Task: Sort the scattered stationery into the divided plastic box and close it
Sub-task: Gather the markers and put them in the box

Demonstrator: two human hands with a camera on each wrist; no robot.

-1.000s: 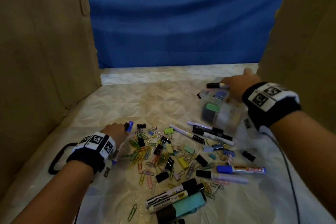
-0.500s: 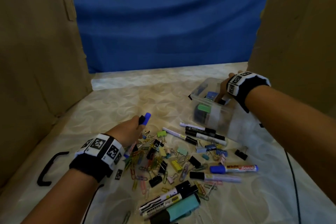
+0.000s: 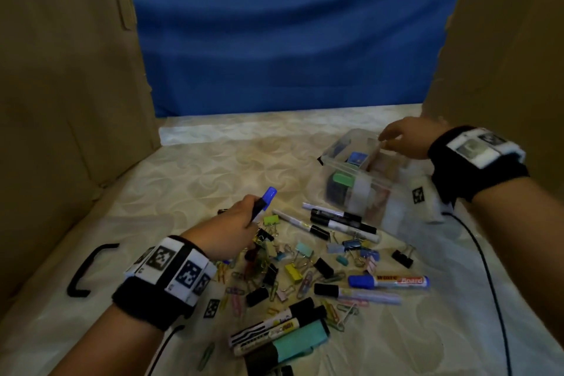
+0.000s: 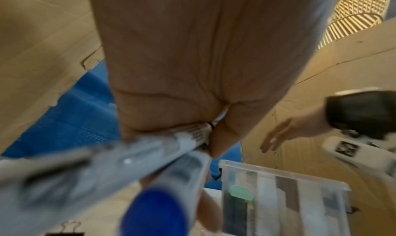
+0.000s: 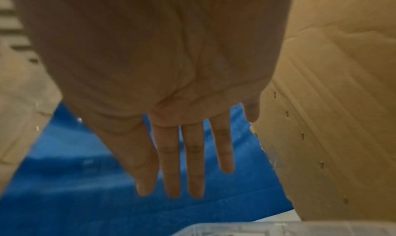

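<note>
Left hand (image 3: 232,229) grasps two markers, one a blue-capped marker (image 3: 265,199), raised above the scattered binder clips (image 3: 293,259) and paper clips on the surface (image 3: 189,180). Right hand (image 3: 406,137), fingers (image 5: 171,163) extended and holding nothing, hovers over the open divided plastic box (image 3: 354,174) at right, which already contains several items.

Marker barrels (image 4: 111,156) smeared by blur in left-wrist view, teal highlighter (image 3: 290,345) cut by head view's bottom edge, box compartments' contents (image 3: 351,174) indistinct
</note>
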